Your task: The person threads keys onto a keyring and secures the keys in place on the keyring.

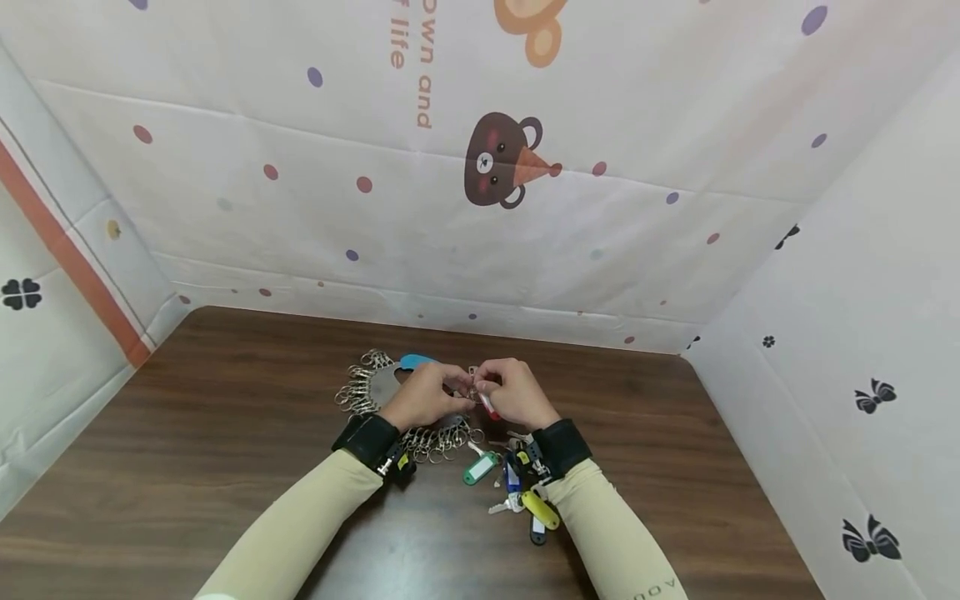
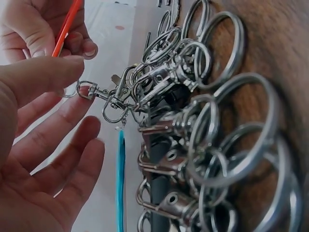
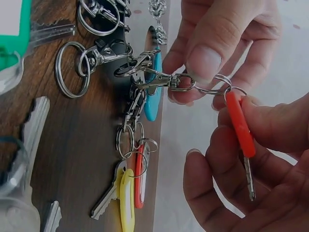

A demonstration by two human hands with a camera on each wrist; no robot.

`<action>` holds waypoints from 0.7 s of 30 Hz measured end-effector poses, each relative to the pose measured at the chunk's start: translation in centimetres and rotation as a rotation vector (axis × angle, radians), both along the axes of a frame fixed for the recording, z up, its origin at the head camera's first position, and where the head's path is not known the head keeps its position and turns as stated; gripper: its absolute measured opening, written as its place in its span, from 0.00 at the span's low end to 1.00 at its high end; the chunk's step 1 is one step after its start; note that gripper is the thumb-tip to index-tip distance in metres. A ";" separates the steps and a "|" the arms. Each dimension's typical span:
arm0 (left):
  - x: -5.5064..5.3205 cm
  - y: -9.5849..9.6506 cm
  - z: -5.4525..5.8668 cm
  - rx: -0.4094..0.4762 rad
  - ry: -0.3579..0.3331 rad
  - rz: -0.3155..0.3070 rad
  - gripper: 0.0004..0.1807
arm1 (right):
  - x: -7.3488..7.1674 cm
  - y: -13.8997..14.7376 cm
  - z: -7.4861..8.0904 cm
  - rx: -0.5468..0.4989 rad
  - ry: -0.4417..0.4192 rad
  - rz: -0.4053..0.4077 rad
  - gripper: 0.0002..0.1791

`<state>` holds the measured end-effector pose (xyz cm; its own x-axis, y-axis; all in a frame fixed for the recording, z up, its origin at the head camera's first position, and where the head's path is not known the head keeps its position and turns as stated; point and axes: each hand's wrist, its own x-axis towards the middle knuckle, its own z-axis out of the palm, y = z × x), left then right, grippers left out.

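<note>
Because steadiness seems needed, the split ring (image 3: 212, 92) is pinched by the left hand (image 1: 427, 397) at lower centre, and the red key tag (image 3: 240, 123) by the right hand (image 1: 519, 394).

"own and" (image 1: 425, 71), "f life" (image 1: 398, 37) on wall cloth (image 1: 300, 208), clipped letters (image 1: 655, 590) on right sleeve (image 1: 611, 525)

The key tag (image 3: 240, 124) is red, the clasps (image 3: 161, 80) silver; the surface (image 1: 225, 450) is wood-grained brown, the white backdrop (image 1: 420, 275) dotted purple and red.
</note>
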<state>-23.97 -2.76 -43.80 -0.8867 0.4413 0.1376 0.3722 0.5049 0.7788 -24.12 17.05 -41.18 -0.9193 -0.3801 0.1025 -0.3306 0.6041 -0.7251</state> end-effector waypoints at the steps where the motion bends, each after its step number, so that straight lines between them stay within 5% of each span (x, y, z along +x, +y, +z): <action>1: 0.0 0.0 0.0 -0.005 0.006 0.000 0.14 | 0.0 0.0 0.0 0.000 0.004 0.002 0.10; 21: 0.2 0.1 0.6 -0.033 0.038 -0.015 0.12 | 0.1 -0.1 0.3 0.036 0.024 0.005 0.10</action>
